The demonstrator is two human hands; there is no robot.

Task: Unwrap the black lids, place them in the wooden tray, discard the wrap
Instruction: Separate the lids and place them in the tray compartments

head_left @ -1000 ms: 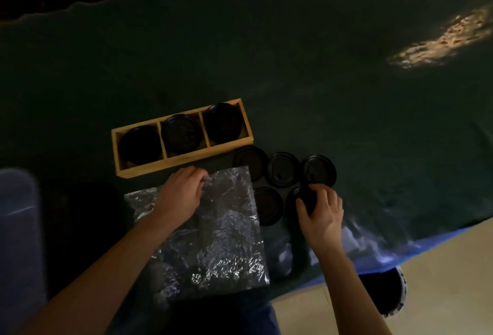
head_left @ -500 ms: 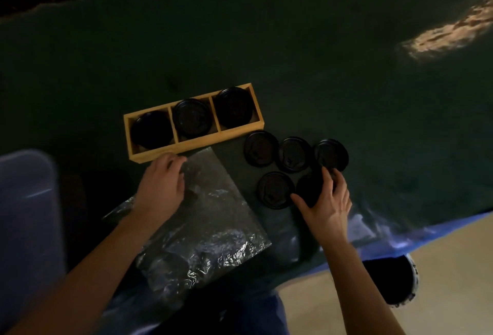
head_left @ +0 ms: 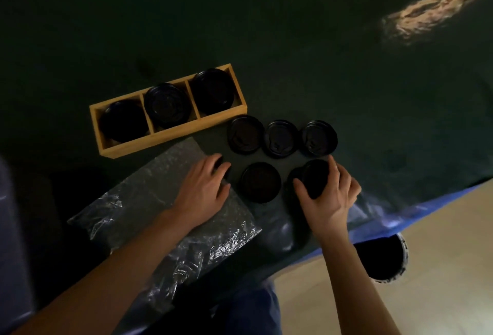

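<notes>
A wooden tray with three compartments holds black lids on the dark table. Several loose black lids lie to its right, three in a row and one nearer me. My right hand is shut around a small stack of black lids at the right of the group. My left hand rests flat on the crinkled clear plastic wrap, fingers spread, near its right edge. Whether something dark lies under its fingertips is unclear.
A dark green cloth covers the table, with a blue edge at lower right. A round dark bin stands on the floor beyond that edge. A pale translucent container sits at far left.
My left hand slid right along the wrap toward the loose lids. My right hand closed around the lid stack and tilted it up. The view shifted, so everything appears lower.
</notes>
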